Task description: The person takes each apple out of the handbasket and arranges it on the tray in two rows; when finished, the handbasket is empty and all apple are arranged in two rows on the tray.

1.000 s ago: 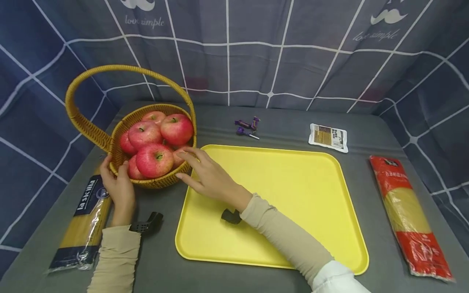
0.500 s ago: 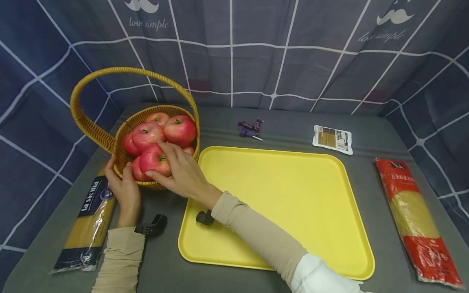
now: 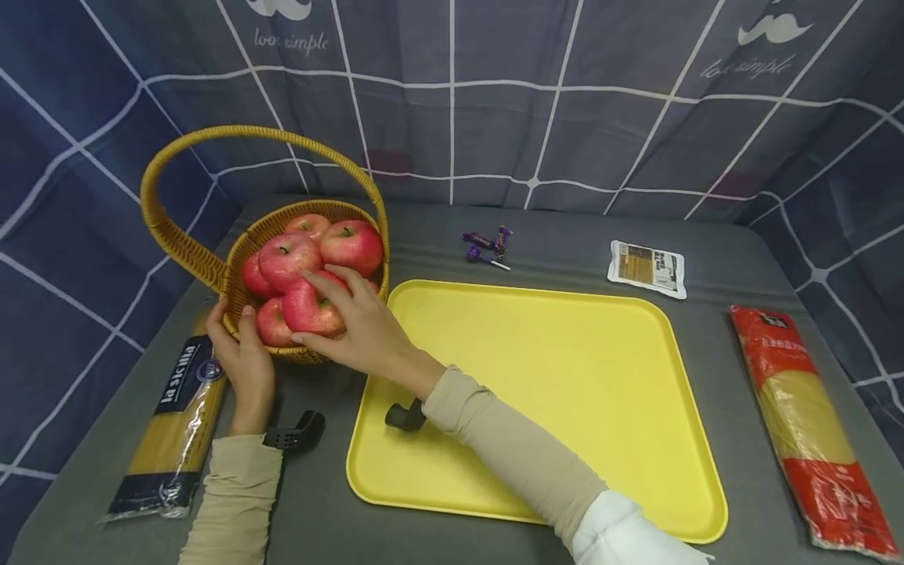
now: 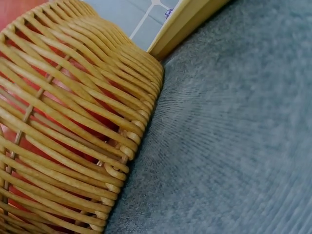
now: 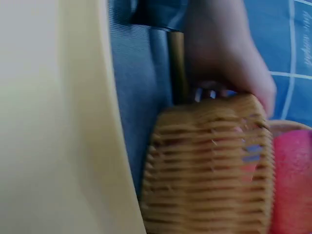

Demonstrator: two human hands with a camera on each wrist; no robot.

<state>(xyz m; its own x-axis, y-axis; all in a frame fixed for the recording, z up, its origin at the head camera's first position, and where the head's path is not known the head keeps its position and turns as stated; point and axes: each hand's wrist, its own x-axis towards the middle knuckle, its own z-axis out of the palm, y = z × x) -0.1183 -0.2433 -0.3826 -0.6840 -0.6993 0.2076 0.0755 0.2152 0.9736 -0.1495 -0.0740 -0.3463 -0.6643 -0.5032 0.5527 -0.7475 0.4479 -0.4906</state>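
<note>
At the near side of the basket (image 3: 300, 355), the right hand (image 3: 367, 328) grips a red apple (image 3: 308, 309) between thumb and fingers. The left hand (image 3: 243, 362) holds the basket's near-left rim; a yellow tray (image 3: 544, 392) lies to the basket's right.

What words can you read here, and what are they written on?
"la sicilia": long yellow and navy plastic packet. Its round navy badge: too small to read.
"love simple", twice: blue-grey fabric curtain with white lines.
Too small or blurred: long red and yellow plastic packet, flat white and brown pouch, small purple sweet wrappers.
</note>
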